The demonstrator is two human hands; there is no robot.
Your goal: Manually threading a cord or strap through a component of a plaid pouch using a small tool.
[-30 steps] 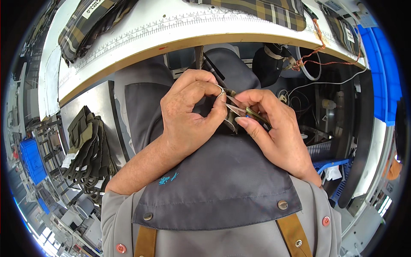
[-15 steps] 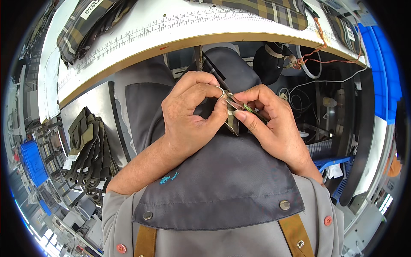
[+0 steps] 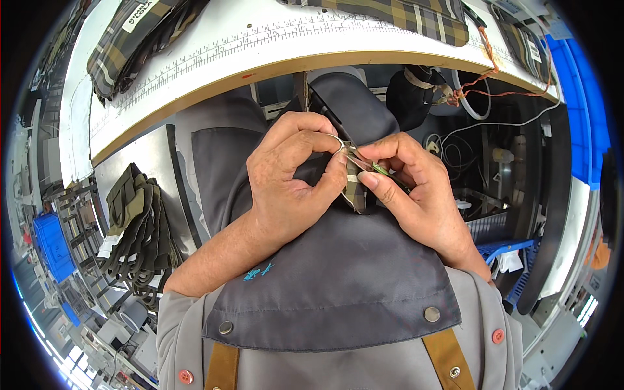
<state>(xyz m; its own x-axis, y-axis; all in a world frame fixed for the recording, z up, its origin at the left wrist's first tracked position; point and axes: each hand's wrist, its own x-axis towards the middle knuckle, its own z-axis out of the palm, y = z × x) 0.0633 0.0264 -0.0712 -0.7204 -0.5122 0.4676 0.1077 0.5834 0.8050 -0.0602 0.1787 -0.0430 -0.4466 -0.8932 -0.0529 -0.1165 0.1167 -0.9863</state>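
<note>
View: I watch remotely via the head cam; both hands meet mid-scene, over the lap, on the near side of the table (image 3: pixel 214 58).
L hand (image 3: pixel 286 162): thumb + forefinger pinched, no visible gap, on the upper part of the plaid cloth (image 3: pixel 354 195); prob. to keep so small a piece steady.
Plaid cloth: narrow, hangs betw. the hands above the apron (image 3: pixel 338 279), its lower end free.
R hand (image 3: pixel 422 188): thumb + fingers closed round the snips (image 3: pixel 365 164), a light fingertip hold, prob. for fine control.
Snips: metal blades point left & far, at the cloth; green on the handle. Blade gap: I can't tell, too small.
Apron: dark, spread across the lap under the work; prob. shields clothing.
Table: white top w/ printed scale, prob. for measuring by eye; folded plaid bundle (image 3: pixel 133 42) at far left, others farther right, prob. parked within reach.
Olive bundle (image 3: pixel 140 214): left, draped on a metal surface, lengths hanging nearward; prob. grouped to avoid mixing.
</note>
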